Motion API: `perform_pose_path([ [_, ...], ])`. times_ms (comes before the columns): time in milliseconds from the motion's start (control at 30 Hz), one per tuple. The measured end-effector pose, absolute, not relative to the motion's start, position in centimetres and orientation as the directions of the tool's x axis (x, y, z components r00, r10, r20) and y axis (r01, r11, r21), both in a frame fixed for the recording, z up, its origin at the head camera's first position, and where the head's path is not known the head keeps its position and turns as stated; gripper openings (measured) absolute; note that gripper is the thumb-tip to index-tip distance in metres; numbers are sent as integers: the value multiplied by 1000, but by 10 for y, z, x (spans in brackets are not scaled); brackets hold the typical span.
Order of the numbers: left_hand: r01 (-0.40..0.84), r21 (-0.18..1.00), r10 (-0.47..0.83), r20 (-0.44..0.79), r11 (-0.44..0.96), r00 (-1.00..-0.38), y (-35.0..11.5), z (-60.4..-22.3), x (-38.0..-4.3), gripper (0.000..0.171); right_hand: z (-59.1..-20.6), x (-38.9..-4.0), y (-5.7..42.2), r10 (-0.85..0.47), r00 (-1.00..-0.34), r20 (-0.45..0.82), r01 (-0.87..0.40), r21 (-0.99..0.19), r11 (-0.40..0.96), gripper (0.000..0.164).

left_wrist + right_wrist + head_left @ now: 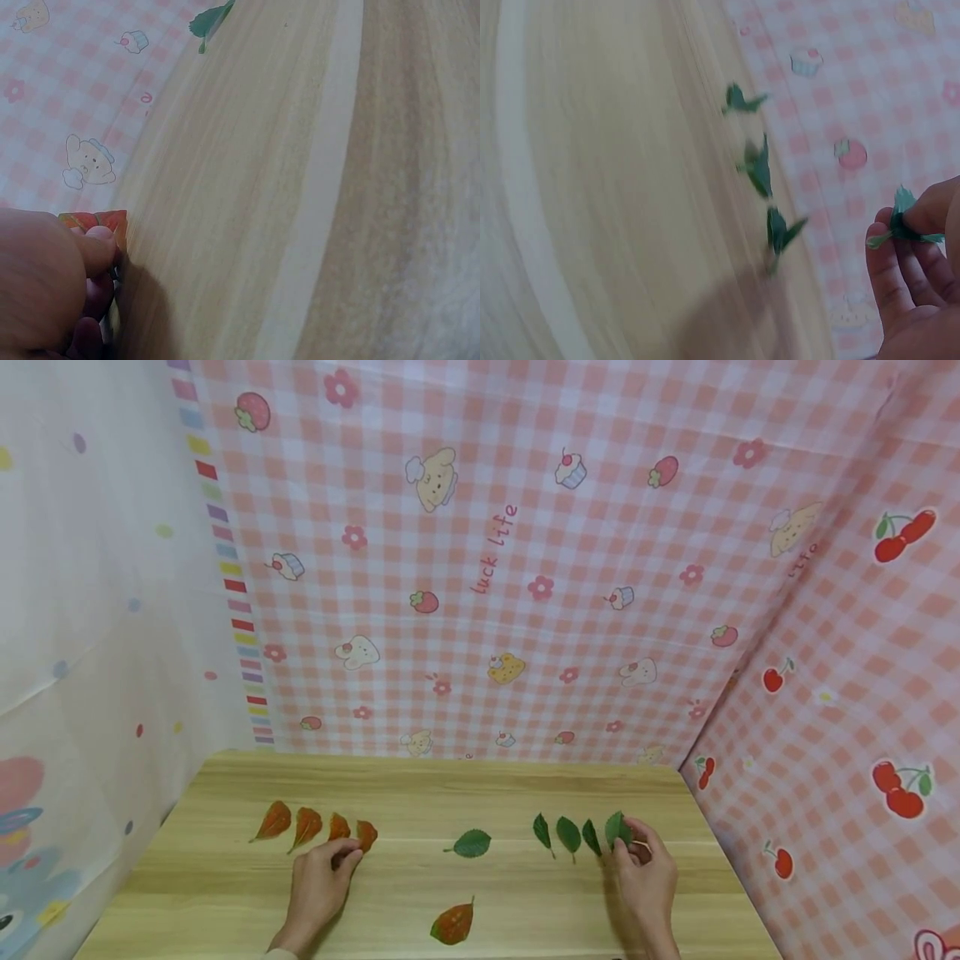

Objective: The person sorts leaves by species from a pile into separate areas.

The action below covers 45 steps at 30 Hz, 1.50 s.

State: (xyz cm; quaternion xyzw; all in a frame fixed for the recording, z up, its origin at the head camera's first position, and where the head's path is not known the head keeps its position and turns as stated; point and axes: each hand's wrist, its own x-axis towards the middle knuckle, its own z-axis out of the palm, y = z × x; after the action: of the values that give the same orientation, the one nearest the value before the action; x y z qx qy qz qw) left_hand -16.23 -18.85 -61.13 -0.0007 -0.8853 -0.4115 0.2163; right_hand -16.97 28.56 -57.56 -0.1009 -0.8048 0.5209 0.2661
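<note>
Leaf rows (pixel 307 828) (pixel 568 834) seem part-laid: left hand (pixel 318 883) pinches an orange-red leaf (pixel 367 833), right hand (pixel 649 877) an oval green leaf (pixel 616 828); two strays (pixel 472 843) (pixel 453 925) (lower centre) remain.

Bench (pixel 412 789): smooth, wood-grained top with a low sheen; solid timber or laminate cannot be told. Rear gingham cloth (pixel 637 531): thin printed fabric, matt, lightly rippled. Cherry-print cloth (pixel 840 827) at right: matt fabric, largely smooth. White dotted cloth (pixel 97 568) at left: matt, softly creased, thin-looking. Green leaves (pixel 568 834): plant material, visibly veined, mostly matt. Orange-red leaves (pixel 453 925): plant material, mottled, leathery in look
</note>
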Motion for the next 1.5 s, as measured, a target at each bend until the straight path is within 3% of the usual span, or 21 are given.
perform_pose_path([
  [233, 192, 723, -176, 401, 664, -899, -188, -612, -163, 10, -577, -173, 307, 452, -856, 250, -21, -891, 453, 45],
  [467, 202, 723, -172, 407, 660, -897, -189, -614, -163, 10, -582, -179, 317, 484, -856, 183, 89, -869, 486, 22],
  [767, 172, 725, -187, 387, 667, -903, -188, -614, -163, 10, -591, -188, 319, 519, -836, 177, 157, -830, 536, 17],
  [1200, 162, 727, -179, 367, 667, -913, -189, -614, -163, 11, -606, -192, 322, 468, -839, 277, 146, -713, 685, 9],
  [1500, 163, 721, -190, 382, 673, -904, -188, -613, -163, 10, -606, -193, 321, 412, -872, 266, 139, -672, 728, 10],
])
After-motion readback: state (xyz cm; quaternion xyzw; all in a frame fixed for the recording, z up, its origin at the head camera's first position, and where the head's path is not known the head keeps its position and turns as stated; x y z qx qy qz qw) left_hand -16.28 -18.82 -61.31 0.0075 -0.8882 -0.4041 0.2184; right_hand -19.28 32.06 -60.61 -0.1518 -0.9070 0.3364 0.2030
